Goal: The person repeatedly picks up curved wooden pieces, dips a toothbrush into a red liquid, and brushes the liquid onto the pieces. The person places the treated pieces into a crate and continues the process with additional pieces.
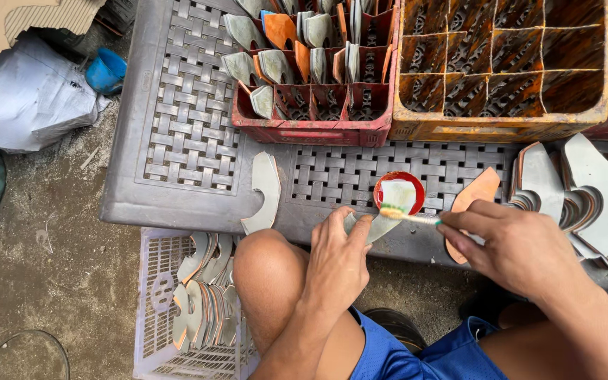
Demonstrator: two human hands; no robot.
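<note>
The left hand (338, 255), nearest the camera above the bare knee, pinches a thin grey curved sole-shaped cutout (378, 226) at its lower end, just below the small red round dish of white paste (399, 190). The right hand (511, 243) grips a yellow-bristled toothbrush (406, 214) over it. The cutout looks light and somewhat flexible, best held by its edges. Grey woven-pattern plastic table (191, 134) beneath.
</note>
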